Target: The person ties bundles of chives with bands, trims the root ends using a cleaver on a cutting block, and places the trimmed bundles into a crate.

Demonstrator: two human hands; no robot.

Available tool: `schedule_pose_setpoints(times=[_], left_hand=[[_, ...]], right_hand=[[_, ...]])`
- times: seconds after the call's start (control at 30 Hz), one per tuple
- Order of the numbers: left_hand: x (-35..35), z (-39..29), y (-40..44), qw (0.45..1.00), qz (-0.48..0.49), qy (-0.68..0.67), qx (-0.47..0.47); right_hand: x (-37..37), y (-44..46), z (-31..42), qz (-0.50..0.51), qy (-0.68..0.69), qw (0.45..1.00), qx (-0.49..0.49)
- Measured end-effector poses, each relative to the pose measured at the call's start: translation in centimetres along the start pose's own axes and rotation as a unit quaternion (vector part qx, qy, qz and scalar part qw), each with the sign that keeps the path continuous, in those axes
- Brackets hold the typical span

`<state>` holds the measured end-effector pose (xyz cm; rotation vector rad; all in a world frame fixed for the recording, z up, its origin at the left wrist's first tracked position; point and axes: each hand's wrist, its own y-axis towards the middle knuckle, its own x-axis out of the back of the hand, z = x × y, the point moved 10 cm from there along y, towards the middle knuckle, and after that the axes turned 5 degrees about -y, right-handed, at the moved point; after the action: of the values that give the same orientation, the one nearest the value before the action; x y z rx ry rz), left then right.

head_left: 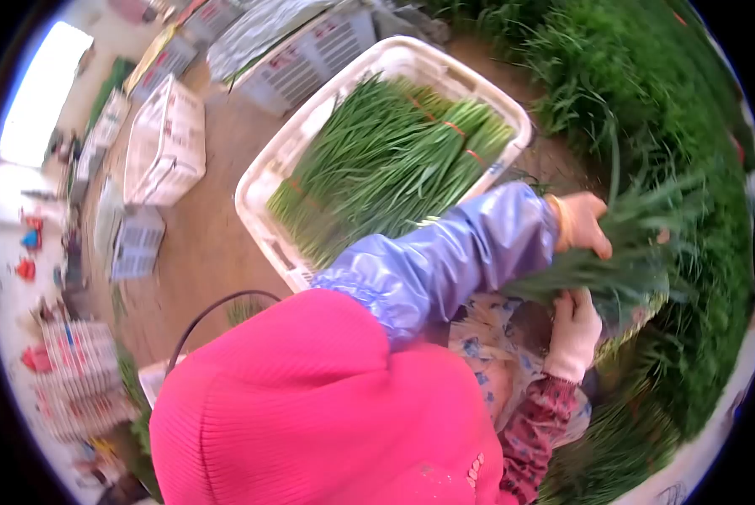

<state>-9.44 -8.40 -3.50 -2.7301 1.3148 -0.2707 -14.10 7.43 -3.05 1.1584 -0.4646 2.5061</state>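
My left hand (581, 223), in an orange glove below a shiny blue oversleeve, is closed on a loose bunch of long green leaves that look like chives (621, 244). Under that bunch my right hand (574, 332), in a pale glove with a dark red patterned cuff, has its fingers curled against the leaves. Leaf blades partly hide the fingertips of both hands, and the bunch is slightly blurred. Beside the left arm is a white plastic crate (255, 181) holding chive bundles (394, 160), several tied with orange-red bands.
A large heap of loose greens (646, 93) runs along the right side. Pink knitted fabric (310, 404) covers much of the lower view. Another white crate (167, 143) stands on the brown floor (217, 227), with more crates (310, 59) behind. Stacked crates (79, 353) are at left.
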Motion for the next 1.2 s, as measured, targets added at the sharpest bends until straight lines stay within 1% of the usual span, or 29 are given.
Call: schedule_pose_setpoints(times=[0.03,0.1,0.13,0.2,0.23,0.27,0.3,0.33,0.4,0.43,0.47,0.5,0.57,0.6,0.63,0.7,0.77,0.8,0.83,0.87,0.9,0.93,0.97,1.0,1.03,1.07,1.1,1.13,1.2], left_hand=[[-0.7,0.7,0.5,1.000,0.009,-0.010,-0.006],[-0.7,0.2,-0.1,1.000,0.005,-0.018,0.004],[-0.9,0.3,-0.2,1.000,0.014,-0.011,0.016],[-0.8,0.7,0.2,0.999,0.019,-0.030,-0.006],[-1.1,0.4,0.7,0.998,0.029,-0.043,-0.031],[-0.7,0.8,0.6,0.997,0.028,-0.072,-0.019],[0.3,0.5,-0.1,0.999,0.033,-0.022,0.016],[0.4,0.5,-0.7,0.989,0.063,-0.135,0.021],[0.7,2.9,0.2,0.979,0.049,-0.180,0.078],[0.4,1.4,-1.3,0.940,0.074,-0.317,0.099],[0.1,0.1,-1.5,0.921,0.114,-0.368,0.054],[1.3,0.0,-2.0,0.948,0.070,-0.301,0.070],[1.9,2.0,-1.1,0.940,0.051,-0.329,0.074],[2.2,2.3,-1.1,0.935,0.054,-0.343,0.071],[2.8,2.1,-1.4,0.938,0.034,-0.339,0.063],[3.9,3.6,-0.4,0.933,0.043,-0.351,0.069],[4.0,4.1,0.2,0.934,0.048,-0.346,0.073],[4.1,4.6,0.3,0.932,0.047,-0.350,0.078],[4.0,4.7,0.3,0.934,0.052,-0.345,0.080],[3.5,4.6,0.3,0.931,0.070,-0.349,0.082],[2.8,4.2,0.4,0.927,0.090,-0.353,0.082],[2.4,3.4,0.1,0.936,0.099,-0.329,0.069],[2.0,2.3,-0.5,0.927,0.095,-0.357,0.062],[2.5,2.4,-0.2,0.933,0.079,-0.347,0.060],[3.5,2.9,0.1,0.938,0.064,-0.335,0.059],[4.0,3.3,0.2,0.941,0.075,-0.323,0.061],[5.4,3.9,0.4,0.943,0.035,-0.327,0.054],[6.7,4.3,0.3,0.942,-0.008,-0.331,0.046],[7.3,4.7,0.3,0.943,-0.003,-0.328,0.050]], right_hand=[[0.0,-0.2,0.0,-0.003,-0.016,1.000,0.019],[-0.1,-0.5,-1.9,-0.042,-0.007,0.999,-0.033],[-0.7,-0.4,-2.0,-0.038,-0.015,0.999,-0.032],[0.4,-0.7,-1.6,-0.104,0.030,0.994,0.005],[0.7,-0.6,0.8,-0.079,-0.079,0.994,0.018],[0.4,-0.2,1.6,-0.072,-0.119,0.989,0.044],[0.5,-0.1,1.8,-0.065,-0.163,0.983,0.057],[0.4,-0.2,3.0,-0.066,-0.165,0.978,0.107],[0.5,-0.5,5.2,-0.070,-0.199,0.961,0.177],[0.7,-0.6,5.7,-0.066,-0.193,0.959,0.197],[1.0,-0.7,6.2,-0.084,-0.199,0.954,0.209],[1.0,-1.1,6.7,-0.098,-0.197,0.948,0.230],[2.4,-1.5,5.2,-0.172,-0.151,0.958,0.171],[4.3,-1.8,3.7,-0.182,-0.067,0.979,0.068],[6.0,-2.2,0.5,-0.223,-0.014,0.974,-0.028],[7.8,-2.2,-5.2,-0.270,-0.041,0.949,-0.159],[7.0,-2.7,-9.2,-0.053,-0.167,0.943,-0.282],[6.4,-2.8,-8.6,-0.012,-0.245,0.941,-0.234],[6.4,-3.0,-4.8,-0.038,-0.193,0.970,-0.143],[6.4,-3.1,0.0,-0.100,-0.160,0.982,0.015],[6.5,-3.8,4.7,-0.162,-0.155,0.957,0.183],[6.3,-5.0,8.9,-0.236,-0.153,0.901,0.330],[5.5,-4.1,10.6,-0.218,-0.171,0.910,0.309],[4.6,-2.6,9.5,-0.238,-0.162,0.926,0.244],[2.2,-1.0,7.5,-0.233,-0.217,0.923,0.215],[0.5,-0.2,6.9,-0.146,-0.255,0.945,0.146],[-1.2,0.0,6.0,-0.053,-0.288,0.953,0.077],[-1.9,-0.5,6.1,-0.052,-0.308,0.947,0.074],[-2.6,-1.2,6.0,-0.038,-0.287,0.955,0.062]])
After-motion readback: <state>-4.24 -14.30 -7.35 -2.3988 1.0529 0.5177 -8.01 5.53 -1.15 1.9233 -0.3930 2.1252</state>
